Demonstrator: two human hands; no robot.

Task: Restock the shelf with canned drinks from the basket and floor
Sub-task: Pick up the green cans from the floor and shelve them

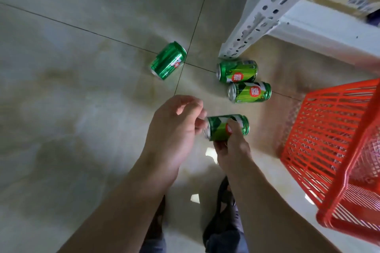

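- Right hand (231, 146): fingers and thumb curled round a green can (227, 127), held sideways above the floor (72, 98), silver end pointing left.
- Left hand (174, 129): fingers loosely bent; fingertips (200, 123) sit at the silver end of the held can, touching or just short of it. Cannot tell whether it grips.
- Three more green cans lie on their sides on the floor:
  - one darker can (169, 60) alone, up and left, beside a tile joint;
  - one can (236, 70) right at the foot of the shelf post (265, 12);
  - one can (249, 92) just below that one, the two close together, nearly touching.
- Red plastic basket (337, 146) stands at the right, near the two paired cans; its mesh wall faces the camera; contents not visible.
- White shelf (320, 26) at upper right; blurred packages on it.
- Dark shoe (226, 211) at bottom centre, below the hands.
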